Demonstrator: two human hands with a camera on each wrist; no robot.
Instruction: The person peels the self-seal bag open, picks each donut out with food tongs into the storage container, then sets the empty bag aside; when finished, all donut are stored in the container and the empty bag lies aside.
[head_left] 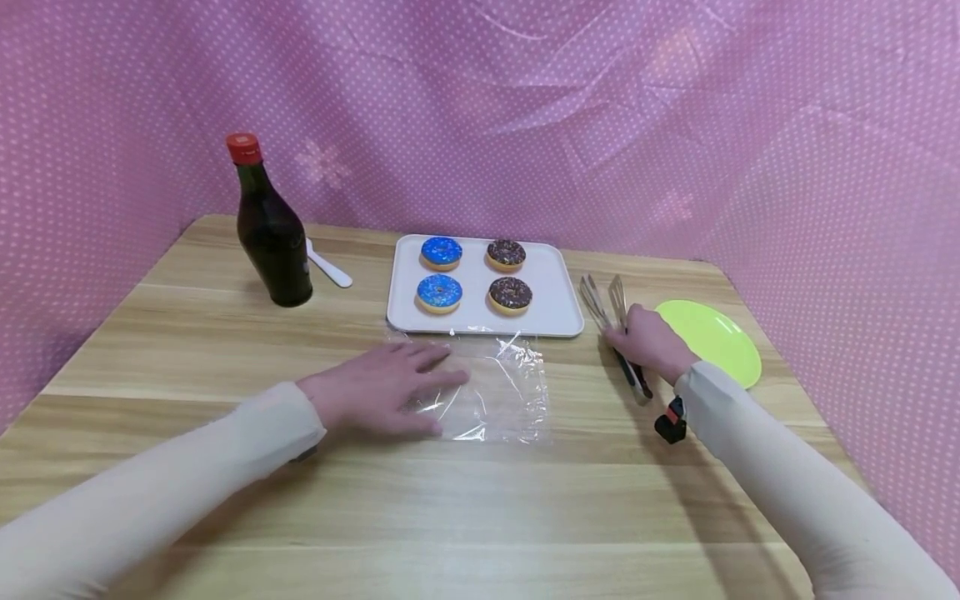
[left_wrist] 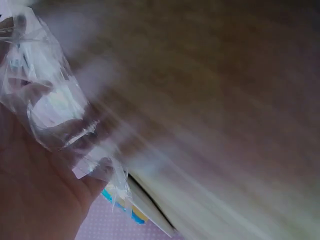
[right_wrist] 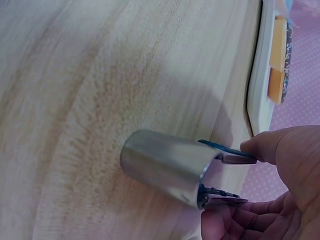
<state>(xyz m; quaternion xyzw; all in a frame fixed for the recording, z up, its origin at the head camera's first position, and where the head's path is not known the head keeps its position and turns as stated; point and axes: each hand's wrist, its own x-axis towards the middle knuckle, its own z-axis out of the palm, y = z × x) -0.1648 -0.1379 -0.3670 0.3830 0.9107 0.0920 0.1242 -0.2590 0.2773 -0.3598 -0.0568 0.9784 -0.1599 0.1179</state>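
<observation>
My left hand [head_left: 386,387] lies over the left part of a clear plastic bag [head_left: 502,392], its fingers spread and fairly straight. In the left wrist view the crinkled film covers part of the fingers. On the right, my right hand [head_left: 660,346] holds metal tongs [right_wrist: 165,162] around their arms, thumb on one side and fingers on the other. The tongs' slotted ends point toward the back of the table, spread apart. Close behind the bag sits a white tray [head_left: 555,292] with blue doughnuts [head_left: 439,292] and chocolate doughnuts [head_left: 510,294].
A lime-green plate [head_left: 697,329] lies right beside the right hand. At the back left stands a dark bottle [head_left: 273,242] with a red cap, and a white spreader [head_left: 330,268] lies behind it. Pink dotted cloth [head_left: 480,125] surrounds the wooden table [head_left: 480,525].
</observation>
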